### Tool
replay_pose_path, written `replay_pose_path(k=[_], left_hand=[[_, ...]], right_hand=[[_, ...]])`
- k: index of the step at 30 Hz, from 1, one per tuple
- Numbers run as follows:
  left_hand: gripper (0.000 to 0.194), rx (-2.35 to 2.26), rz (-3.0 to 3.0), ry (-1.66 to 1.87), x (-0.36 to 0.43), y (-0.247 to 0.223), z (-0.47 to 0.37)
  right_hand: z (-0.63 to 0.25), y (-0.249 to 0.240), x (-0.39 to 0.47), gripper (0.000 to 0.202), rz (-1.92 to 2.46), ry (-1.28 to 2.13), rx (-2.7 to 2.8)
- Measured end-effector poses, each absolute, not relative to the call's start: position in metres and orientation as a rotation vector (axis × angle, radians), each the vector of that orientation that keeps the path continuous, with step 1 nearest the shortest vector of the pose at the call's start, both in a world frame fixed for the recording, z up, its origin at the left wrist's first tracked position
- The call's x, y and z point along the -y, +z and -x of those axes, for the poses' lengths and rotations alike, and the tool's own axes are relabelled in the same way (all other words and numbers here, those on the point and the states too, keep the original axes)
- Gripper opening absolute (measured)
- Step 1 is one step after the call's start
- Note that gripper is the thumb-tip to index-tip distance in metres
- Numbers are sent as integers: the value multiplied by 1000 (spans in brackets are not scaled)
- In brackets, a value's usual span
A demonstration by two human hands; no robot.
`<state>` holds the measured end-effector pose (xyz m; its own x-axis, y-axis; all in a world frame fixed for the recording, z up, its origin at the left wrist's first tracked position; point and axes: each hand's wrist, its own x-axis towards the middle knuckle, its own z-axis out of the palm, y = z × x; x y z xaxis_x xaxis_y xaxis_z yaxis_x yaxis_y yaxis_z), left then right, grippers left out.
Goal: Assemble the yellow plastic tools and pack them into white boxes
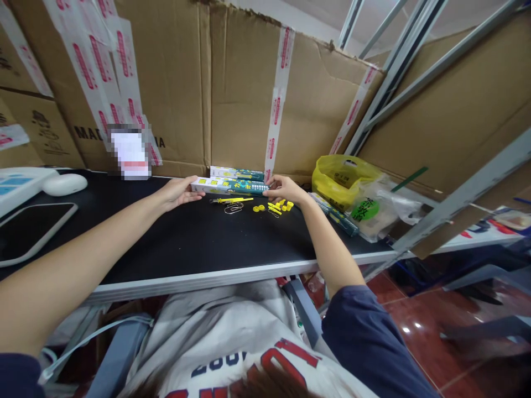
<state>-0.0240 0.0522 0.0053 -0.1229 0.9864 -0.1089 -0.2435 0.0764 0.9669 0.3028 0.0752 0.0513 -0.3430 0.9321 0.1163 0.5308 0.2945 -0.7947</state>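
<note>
A long narrow printed box (230, 186), white at its left and teal at its right, lies between my hands. My left hand (182, 193) grips its left end, and my right hand (285, 189) holds the right end. Just behind it is a similar box (236, 172) by the cardboard. In front of the held box are a yellow stick-like tool (234, 200), metal paper clips (233, 208) and several small yellow pieces (281, 207).
At the right are a yellow plastic bag (342, 179), a clear bag (375, 213) and more printed boxes (338, 214). A phone (35, 229) and a white rounded object (65, 184) rest at the left. Cardboard (244, 94) stands behind the black table (215, 249); a metal frame rises right.
</note>
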Motion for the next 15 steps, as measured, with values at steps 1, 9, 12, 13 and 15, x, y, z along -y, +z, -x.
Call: replay_pose_path(k=[1, 9, 12, 13, 15], left_hand=[[16, -1158, -881, 1373, -52, 6, 23], [10, -1123, -884, 1518, -52, -4, 13], [6, -1198, -885, 1592, -52, -12, 10], [8, -1218, -880, 1614, -52, -14, 10], [10, -1241, -872, 1672, -53, -18, 9]], right_hand=[[-302, 50, -78, 34, 1259, 891, 1934], [-297, 28, -107, 34, 1158, 648, 1771], [-292, 16, -115, 37, 1081, 560, 1736], [-290, 13, -117, 38, 1057, 543, 1729], [-287, 5, -118, 42, 1022, 514, 1722]])
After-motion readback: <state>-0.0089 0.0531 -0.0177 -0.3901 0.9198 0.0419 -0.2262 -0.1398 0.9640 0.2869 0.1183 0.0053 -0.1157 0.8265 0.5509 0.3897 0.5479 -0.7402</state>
